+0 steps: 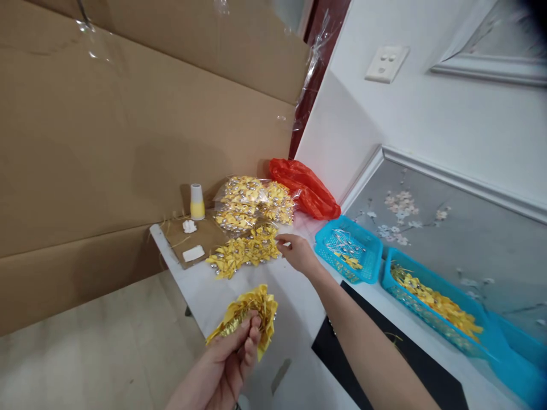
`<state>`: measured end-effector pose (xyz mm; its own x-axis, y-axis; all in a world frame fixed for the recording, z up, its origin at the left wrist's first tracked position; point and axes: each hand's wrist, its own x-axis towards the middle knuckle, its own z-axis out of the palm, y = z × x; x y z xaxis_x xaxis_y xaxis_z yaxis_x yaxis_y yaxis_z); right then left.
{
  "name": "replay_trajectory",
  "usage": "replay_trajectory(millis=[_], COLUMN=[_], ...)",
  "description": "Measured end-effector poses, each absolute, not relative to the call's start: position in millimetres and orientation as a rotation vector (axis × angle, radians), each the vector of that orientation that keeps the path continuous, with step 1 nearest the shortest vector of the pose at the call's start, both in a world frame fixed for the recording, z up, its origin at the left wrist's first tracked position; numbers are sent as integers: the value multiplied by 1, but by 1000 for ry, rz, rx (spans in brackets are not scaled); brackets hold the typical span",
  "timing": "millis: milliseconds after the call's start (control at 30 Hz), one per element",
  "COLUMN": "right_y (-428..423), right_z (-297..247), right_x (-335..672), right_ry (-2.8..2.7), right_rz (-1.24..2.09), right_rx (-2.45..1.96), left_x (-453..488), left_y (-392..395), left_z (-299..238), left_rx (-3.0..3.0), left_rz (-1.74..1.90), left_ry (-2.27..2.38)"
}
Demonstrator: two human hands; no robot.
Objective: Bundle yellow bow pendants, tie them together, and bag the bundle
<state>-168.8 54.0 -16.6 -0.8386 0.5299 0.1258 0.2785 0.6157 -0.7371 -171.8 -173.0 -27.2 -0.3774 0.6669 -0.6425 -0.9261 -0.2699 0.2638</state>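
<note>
Here, left hand (236, 356) grips bunch of yellow ribbon pieces (267, 304) over counter (294, 299). Right hand (296, 252), fingers bent, at right end of loose yellow pile (241, 254); cannot tell whether anything is pinched. Behind pile, clear bags (240, 199) of similar pieces, red bag (305, 191) beside them. Blue basket (371, 274) stands near right hand, few yellow pieces inside.

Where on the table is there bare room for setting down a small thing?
The table is bare between the pile, the black mat and the bunch in the left hand, and between the board and bunch. Clear bags and a red bag crowd the back.
</note>
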Motion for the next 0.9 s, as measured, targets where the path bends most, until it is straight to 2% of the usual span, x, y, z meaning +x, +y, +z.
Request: replay_trajectory(millis=[100,233,467,733,800,900], right_y=[66,65,38,-8,-17,-34], right_z=[-26,-30,-7,5,1,-7], right_x=[-181,-172,-109,-43,-36,-33], right_ry=[-2489,-2476,-2274,-1932,-1904,-2028], right_rz=[952,1010,1444,1786,1710,1347], right_rx=[-701,-733,-771,-808,-835,-818], left_x=[-170,-168,-162,-150,-146,-140], left_y=[-173,-173,-163,-147,-146,-143], left_z=[-26,-25,-24,-22,-23,-23], left_rx=[-500,-490,-423,-374,-352,-313], left_rz=[1848,1866,1904,1879,1861,1845], left_ry=[755,771,782,847,840,828])
